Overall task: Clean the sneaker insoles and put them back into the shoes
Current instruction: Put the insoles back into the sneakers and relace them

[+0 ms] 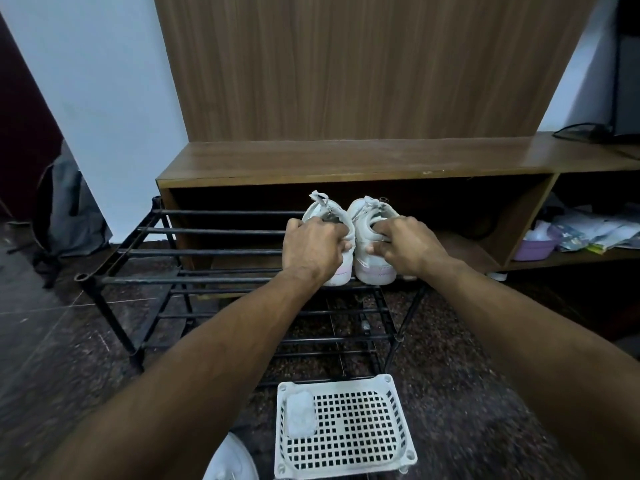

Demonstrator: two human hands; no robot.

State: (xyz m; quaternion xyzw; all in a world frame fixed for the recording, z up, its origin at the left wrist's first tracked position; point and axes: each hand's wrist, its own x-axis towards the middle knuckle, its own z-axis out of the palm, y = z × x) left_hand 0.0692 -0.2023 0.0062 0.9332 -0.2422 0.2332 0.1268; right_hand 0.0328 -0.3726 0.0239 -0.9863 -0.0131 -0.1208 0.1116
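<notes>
Two white sneakers stand side by side, heels toward me, on the top bars of a black metal shoe rack. My left hand grips the heel of the left sneaker, fingers curled over its collar. My right hand grips the heel of the right sneaker, fingers hooked into its opening and thumb on the back. The insoles are not visible. A white cloth pad lies in a white perforated plastic basket on the floor in front of the rack.
A low wooden cabinet stands behind the rack, with a purple bowl and papers in its right compartment. A grey bag leans at the left wall. A white round object sits at the bottom edge. The floor is dark speckled stone.
</notes>
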